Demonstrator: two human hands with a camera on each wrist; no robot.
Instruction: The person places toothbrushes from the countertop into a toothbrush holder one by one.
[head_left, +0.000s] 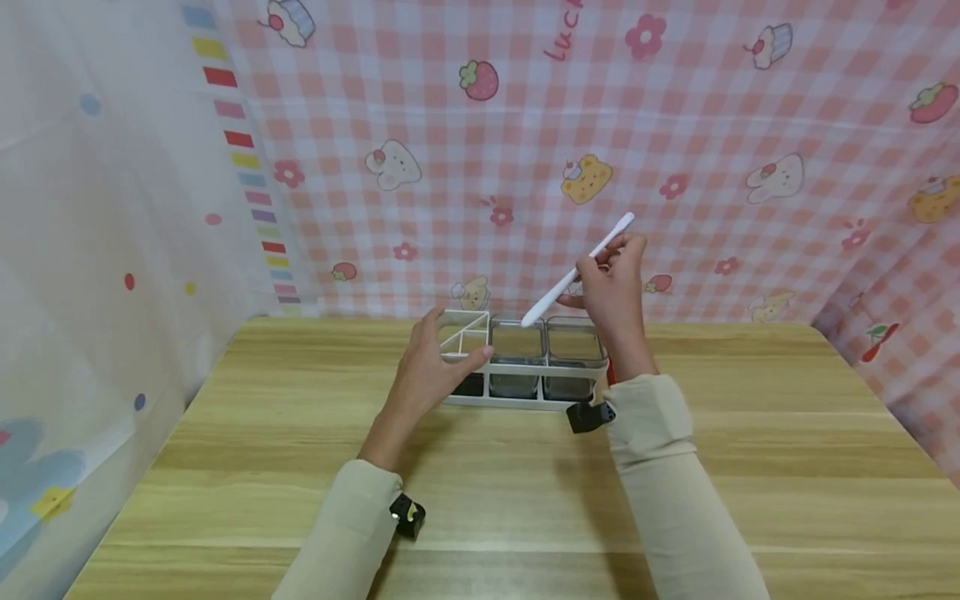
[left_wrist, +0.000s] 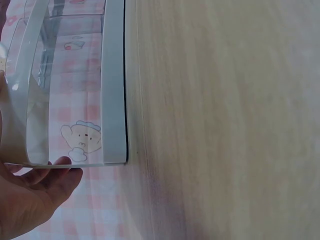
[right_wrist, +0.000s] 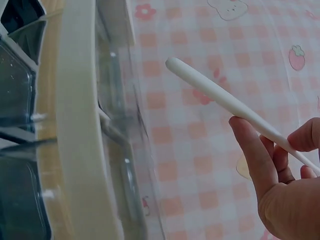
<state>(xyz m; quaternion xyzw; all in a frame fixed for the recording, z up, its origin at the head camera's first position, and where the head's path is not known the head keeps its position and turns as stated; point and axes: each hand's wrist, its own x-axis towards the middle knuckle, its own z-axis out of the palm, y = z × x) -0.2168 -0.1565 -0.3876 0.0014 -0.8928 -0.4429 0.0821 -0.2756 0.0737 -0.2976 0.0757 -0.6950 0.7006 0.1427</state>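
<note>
A white-framed organizer [head_left: 517,367] with clear compartments stands at the back of the table. My left hand [head_left: 427,367] holds its left end, thumb over the front rim and fingers at the outer side. In the left wrist view, the fingertips [left_wrist: 70,177] of that hand reach the edge of the clear end panel. My right hand [head_left: 617,287] pinches a slender white stick [head_left: 555,296] with a rounded end, held slanted above the organizer. The right wrist view shows the stick [right_wrist: 215,92] between thumb and fingers, its rounded end apart from the organizer's frame [right_wrist: 77,120].
White dividers [head_left: 463,333] split the organizer's upper left compartment. Two clear bins [head_left: 517,340] sit beside it on top. Something red [head_left: 611,372] shows at the right end. A pink checked cloth [head_left: 510,242] hangs right behind the wooden table [head_left: 300,433].
</note>
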